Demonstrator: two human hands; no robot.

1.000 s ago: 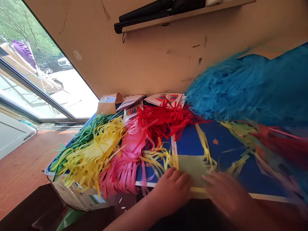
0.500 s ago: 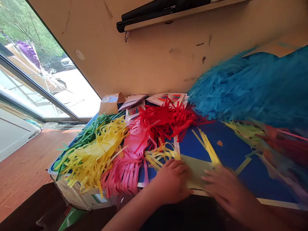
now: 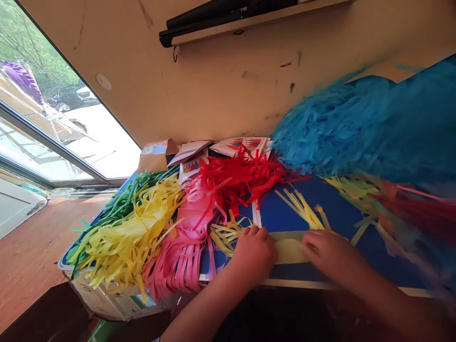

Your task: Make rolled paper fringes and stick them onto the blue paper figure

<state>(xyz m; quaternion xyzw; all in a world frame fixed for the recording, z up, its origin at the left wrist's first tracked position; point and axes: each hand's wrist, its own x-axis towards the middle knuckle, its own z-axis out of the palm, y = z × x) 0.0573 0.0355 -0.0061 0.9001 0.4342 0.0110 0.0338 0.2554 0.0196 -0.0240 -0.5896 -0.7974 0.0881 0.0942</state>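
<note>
A yellow tissue paper strip point(image 3: 289, 250) with fringed ends stretches between my two hands over the blue tabletop. My left hand point(image 3: 255, 251) grips it at the left, fingers curled, with yellow fringe spreading out beyond. Closed on its other end is my right hand point(image 3: 329, 251), thumb and fingers pinched together; cut yellow strands point(image 3: 302, 209) fan out behind that hand. Pink fringed paper point(image 3: 181, 247) lies left of my left hand, and red fringed paper point(image 3: 242, 178) is heaped behind it.
Yellow point(image 3: 124, 232) and green fringed paper point(image 3: 131, 194) pile up at the table's left end. A large blue fringed mass point(image 3: 342, 128) fills the back right. Printed papers point(image 3: 238, 146) and a brown box point(image 3: 155, 156) stand by the wall. Coloured tissue point(image 3: 420, 204) lies at right.
My right hand has closed on the strip's right end, where its fingers were spread and blurred before. The paper now appears narrower between my hands. The whole view has shifted slightly.
</note>
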